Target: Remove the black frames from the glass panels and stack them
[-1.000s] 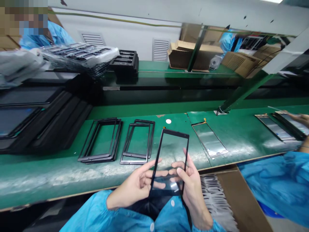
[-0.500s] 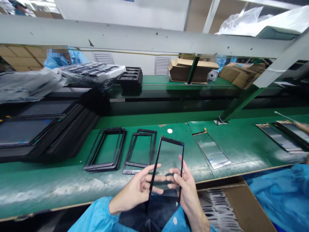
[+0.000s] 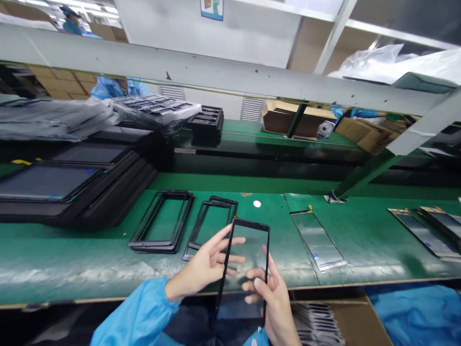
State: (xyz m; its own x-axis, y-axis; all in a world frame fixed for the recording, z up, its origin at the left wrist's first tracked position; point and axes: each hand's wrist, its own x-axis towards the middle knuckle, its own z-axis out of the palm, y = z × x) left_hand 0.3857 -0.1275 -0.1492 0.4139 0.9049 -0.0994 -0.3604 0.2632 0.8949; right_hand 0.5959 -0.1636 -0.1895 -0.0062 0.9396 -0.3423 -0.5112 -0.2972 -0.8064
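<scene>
Right hand [image 3: 275,300] — panel [image 3: 254,235] edge (seemingly)

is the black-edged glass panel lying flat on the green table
No, the left hand and right hand hold the glass panel by its side edges, lifted off the green table.

Just past the left hand [image 3: 197,274] two stacks of black rectangular plastic frames [image 3: 180,223] block the green bench mat [image 3: 367,235], big black trays [image 3: 72,187] further left. Right of the shiny rectangular panel [image 3: 317,239] it's wide open.
</scene>
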